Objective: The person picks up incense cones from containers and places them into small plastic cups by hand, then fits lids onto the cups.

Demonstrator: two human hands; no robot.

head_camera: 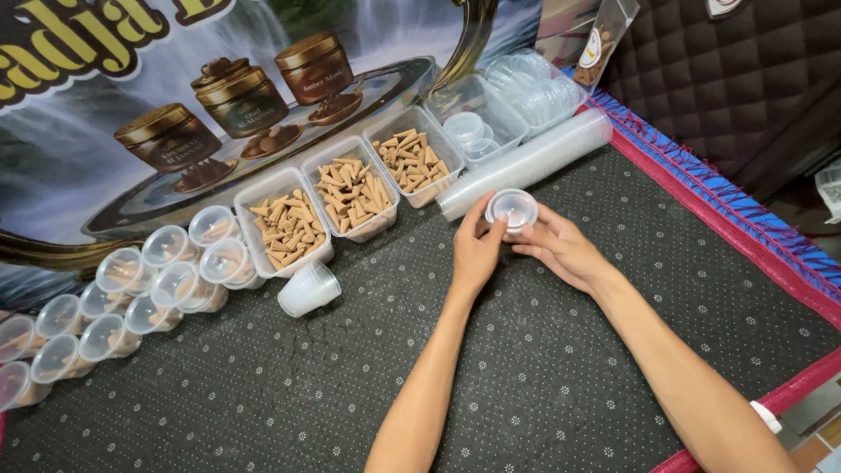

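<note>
Both my hands meet over the dark dotted mat [543, 368], just in front of the tubs. Together they hold one small clear plastic cup [512, 208] with a lid on top. My left hand [477, 254] grips its left side with thumb and fingers. My right hand [561, 248] supports it from the right and below. What is inside the cup cannot be made out. Three clear tubs of tan incense cones [349, 193] stand in a row just beyond my hands.
A sleeve of stacked clear cups [526, 162] lies behind my hands. Tubs of lids [534, 83] sit at the back. Several lidded filled cups [166, 280] crowd the left side, with a short stack of empty cups [308, 289] lying beside them. A printed banner [105, 131] backs everything.
</note>
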